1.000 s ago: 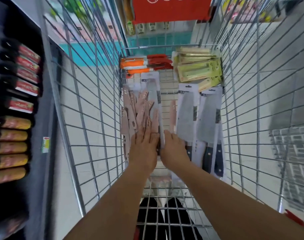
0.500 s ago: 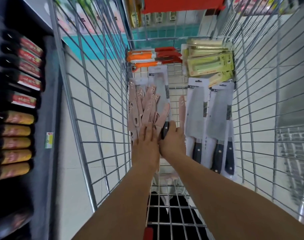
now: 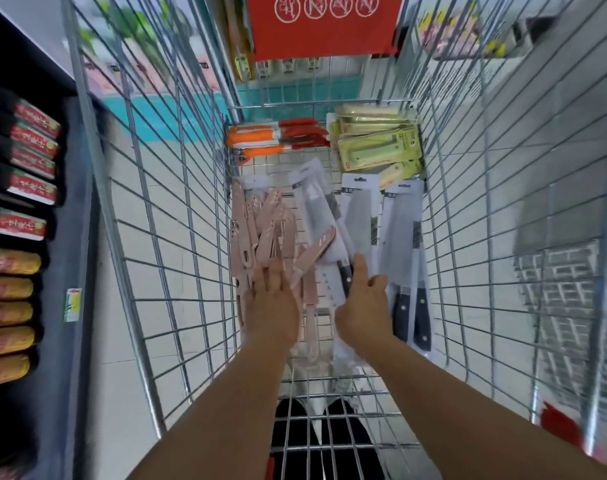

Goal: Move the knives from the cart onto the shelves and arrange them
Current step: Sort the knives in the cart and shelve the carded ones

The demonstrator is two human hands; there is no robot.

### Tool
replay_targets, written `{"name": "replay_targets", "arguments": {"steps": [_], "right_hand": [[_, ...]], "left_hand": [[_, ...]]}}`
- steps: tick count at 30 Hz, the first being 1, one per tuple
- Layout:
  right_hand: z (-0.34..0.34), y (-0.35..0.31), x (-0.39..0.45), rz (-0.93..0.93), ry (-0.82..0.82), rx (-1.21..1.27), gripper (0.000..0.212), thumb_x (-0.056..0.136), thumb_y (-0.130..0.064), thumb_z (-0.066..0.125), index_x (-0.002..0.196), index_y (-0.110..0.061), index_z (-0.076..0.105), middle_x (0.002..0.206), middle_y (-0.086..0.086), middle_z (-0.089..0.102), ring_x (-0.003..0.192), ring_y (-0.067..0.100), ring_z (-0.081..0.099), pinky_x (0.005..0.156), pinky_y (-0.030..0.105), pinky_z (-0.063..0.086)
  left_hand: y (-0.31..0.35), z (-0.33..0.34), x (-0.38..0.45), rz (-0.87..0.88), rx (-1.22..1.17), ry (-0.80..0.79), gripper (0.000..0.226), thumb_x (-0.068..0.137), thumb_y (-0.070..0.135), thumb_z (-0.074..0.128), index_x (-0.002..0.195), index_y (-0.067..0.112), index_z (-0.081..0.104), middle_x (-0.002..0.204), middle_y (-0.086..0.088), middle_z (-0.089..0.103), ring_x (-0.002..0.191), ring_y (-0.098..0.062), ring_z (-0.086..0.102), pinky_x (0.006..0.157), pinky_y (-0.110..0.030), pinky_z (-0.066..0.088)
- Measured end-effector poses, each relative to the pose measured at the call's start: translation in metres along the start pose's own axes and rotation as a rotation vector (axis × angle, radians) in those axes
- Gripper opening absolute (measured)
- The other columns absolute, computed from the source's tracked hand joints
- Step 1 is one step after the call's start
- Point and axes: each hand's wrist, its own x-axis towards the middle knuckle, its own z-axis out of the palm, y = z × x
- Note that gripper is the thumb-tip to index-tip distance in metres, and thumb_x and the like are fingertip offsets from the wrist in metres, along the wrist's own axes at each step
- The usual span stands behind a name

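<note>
Nearest in the cart (image 3: pixel 177 258), the left hand (image 3: pixel 271 303) lies with straight fingers on the pink knives (image 3: pixel 260 226). The right hand (image 3: pixel 362 303), half a second ago alongside it, now reaches, loosely spread and empty, toward a black-handled packaged knife (image 3: pixel 324 230). Beyond lie cleavers (image 3: pixel 399 230); nothing is lifted yet.

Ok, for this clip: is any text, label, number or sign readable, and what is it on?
None reads clearly.
Red sign above the cart: four white crossed-out circle symbols, characters inside blurred.
Cleaver packs: dark header strip with small print, too small to read.
Green packs: print on the card, blurred.
Shelf packs with red labels: gold characters, blurred.
Shelf-edge tag: unreadable.
</note>
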Motion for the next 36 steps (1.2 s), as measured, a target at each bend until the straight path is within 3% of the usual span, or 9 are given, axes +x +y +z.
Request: {"name": "replay_targets", "arguments": {"steps": [7,10,13,17,23,26,29,32,36], "right_hand": [[-0.027,0.026,-0.014,0.074,0.033,0.180,0.093,0.086,0.002,0.058,0.150,-0.031,0.000,0.143,0.013,0.017,0.089,0.018,0.043,0.074,0.026,0.040],[-0.033,0.037,-0.016,0.107,0.042,0.246,0.091,0.086,0.003,0.057,0.150,-0.032,0.004,0.144,0.015,0.015,0.102,0.026,0.049,0.079,0.030,0.044],[-0.036,0.043,-0.017,0.130,0.074,0.281,0.080,0.088,-0.007,0.057,0.150,-0.029,0.011,0.140,0.016,0.021,0.112,0.034,0.048,0.087,0.036,0.045],[-0.033,0.058,-0.014,0.180,0.090,0.225,0.074,0.086,-0.013,0.058,0.148,-0.025,0.019,0.138,0.024,0.029,0.119,0.038,0.042,0.093,0.039,0.041],[-0.034,0.069,-0.008,0.340,-0.081,0.051,0.086,0.092,-0.020,0.055,0.151,-0.027,-0.007,0.153,0.015,0.005,0.139,0.035,0.014,0.109,0.049,0.025],[-0.037,0.063,-0.008,0.254,-0.047,-0.118,0.090,0.088,-0.020,0.059,0.151,-0.021,-0.005,0.151,0.016,0.006,0.137,0.036,0.016,0.109,0.048,0.027],[-0.032,0.049,-0.004,-0.023,0.054,-0.242,0.082,0.088,-0.019,0.055,0.150,-0.020,0.003,0.155,0.012,0.009,0.141,0.034,0.014,0.116,0.046,0.021],[-0.018,0.032,0.006,-0.271,-0.062,-0.365,0.087,0.086,-0.015,0.058,0.151,-0.021,0.000,0.159,0.006,0.002,0.145,0.030,0.005,0.119,0.044,0.010],[-0.003,0.023,0.022,-0.406,-0.195,-0.537,0.079,0.091,-0.012,0.045,0.153,-0.021,-0.004,0.160,-0.001,-0.013,0.147,0.028,-0.012,0.118,0.045,0.000]], "left_hand": [[0.026,-0.009,0.003,-0.124,-0.188,-0.003,0.073,0.090,0.004,0.044,0.149,0.000,0.001,0.157,-0.017,-0.007,0.145,-0.036,-0.003,0.119,-0.046,0.011],[0.059,-0.022,-0.006,0.084,-0.369,0.055,0.063,0.093,0.006,0.047,0.148,0.010,0.016,0.151,-0.015,0.022,0.135,-0.026,0.029,0.108,-0.033,0.029],[0.093,-0.023,-0.010,0.238,-0.595,-0.064,0.048,0.095,0.009,0.043,0.142,0.015,0.031,0.133,-0.011,0.046,0.118,-0.024,0.048,0.093,-0.032,0.040],[0.114,-0.008,-0.011,0.245,-0.599,-0.131,0.061,0.095,0.006,0.043,0.149,0.016,0.018,0.141,-0.014,0.035,0.123,-0.026,0.043,0.098,-0.031,0.037],[0.114,0.006,-0.011,0.311,-0.484,-0.156,0.062,0.094,0.010,0.047,0.149,0.013,0.021,0.147,-0.013,0.031,0.133,-0.028,0.031,0.110,-0.032,0.029],[0.103,0.005,-0.009,0.312,-0.416,-0.023,0.066,0.086,0.010,0.057,0.145,0.016,0.029,0.147,-0.007,0.028,0.132,-0.026,0.028,0.110,-0.032,0.026],[0.086,0.003,-0.003,0.258,-0.258,0.096,0.073,0.082,0.010,0.061,0.145,0.015,0.024,0.153,-0.005,0.019,0.139,-0.023,0.019,0.116,-0.034,0.016],[0.064,0.003,0.007,0.207,-0.108,0.037,0.085,0.087,0.009,0.055,0.152,0.014,0.001,0.159,-0.004,-0.004,0.146,-0.023,-0.001,0.118,-0.036,0.000],[0.041,0.000,0.020,0.265,0.001,0.024,0.081,0.091,0.009,0.046,0.151,0.016,-0.008,0.159,-0.001,-0.012,0.146,-0.023,-0.010,0.118,-0.039,0.000]]}}
